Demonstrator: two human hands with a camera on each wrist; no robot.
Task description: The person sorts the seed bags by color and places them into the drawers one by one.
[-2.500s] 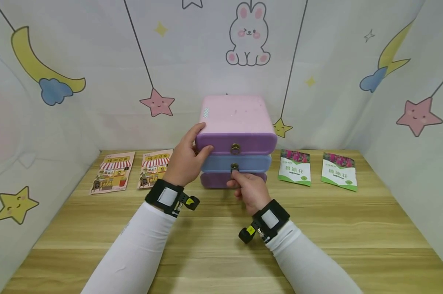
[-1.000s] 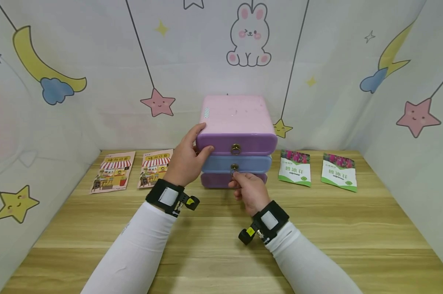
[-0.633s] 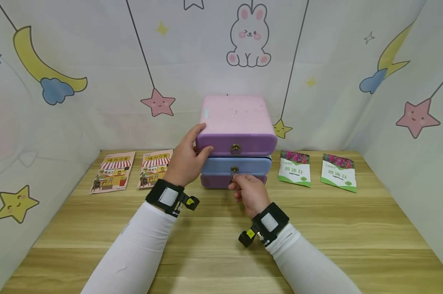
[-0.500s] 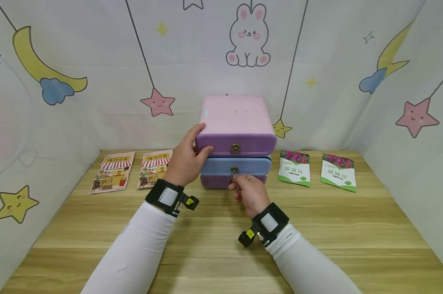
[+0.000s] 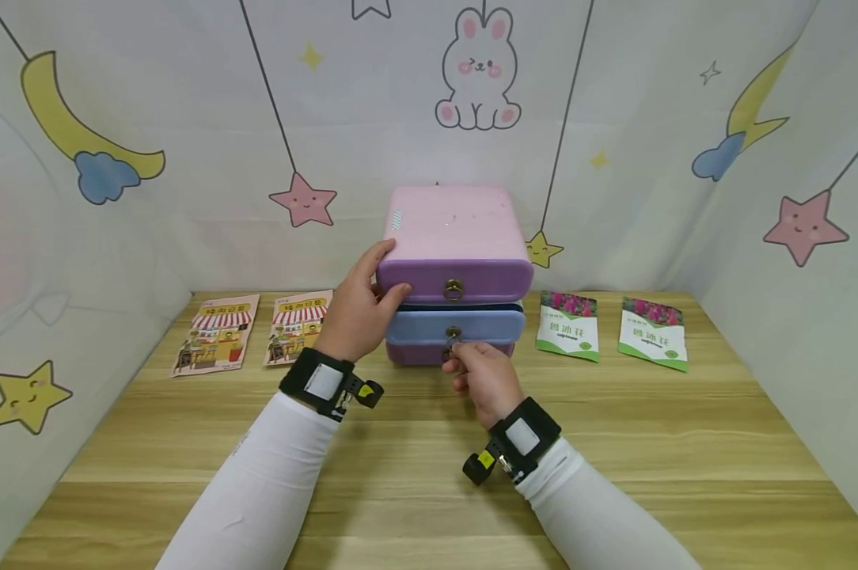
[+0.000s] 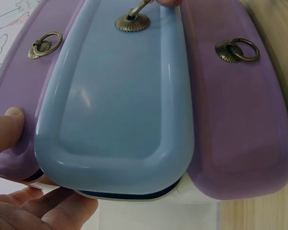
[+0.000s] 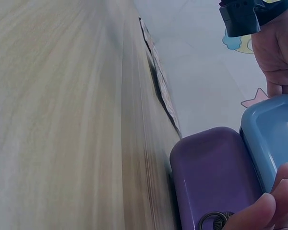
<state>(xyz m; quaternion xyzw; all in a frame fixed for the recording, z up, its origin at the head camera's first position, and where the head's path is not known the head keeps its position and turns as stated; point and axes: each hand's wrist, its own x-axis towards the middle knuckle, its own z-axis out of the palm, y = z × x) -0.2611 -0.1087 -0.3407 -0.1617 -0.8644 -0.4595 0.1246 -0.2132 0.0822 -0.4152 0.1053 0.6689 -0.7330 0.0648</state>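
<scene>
A small three-drawer box (image 5: pixel 457 222) with a pink top stands at the table's back middle in the head view. My left hand (image 5: pixel 358 313) grips its upper left side, thumb on the front of the purple top drawer (image 5: pixel 486 279) and the other fingers round the side. With thumb and forefinger my right hand (image 5: pixel 487 380) pinches the brass ring pull (image 6: pixel 141 8) of the blue middle drawer (image 6: pixel 115 110). That drawer sticks out a little, with a dark gap showing above its front. The purple bottom drawer (image 6: pixel 245 120) is closed, its ring hanging free.
Two pink packets (image 5: pixel 217 336) (image 5: pixel 286 336) with a shopfront picture lie on the wooden table (image 5: pixel 415 483) left of the box. To the right lie two green-and-white packets (image 5: pixel 568 326) (image 5: pixel 653 332) with pink flowers. A printed cloth wall (image 5: pixel 372 95) rises close behind.
The blue middle drawer has come forward from flush to slightly out, and my right hand has moved toward me with its ring. My left hand has kept its grip on the box.
</scene>
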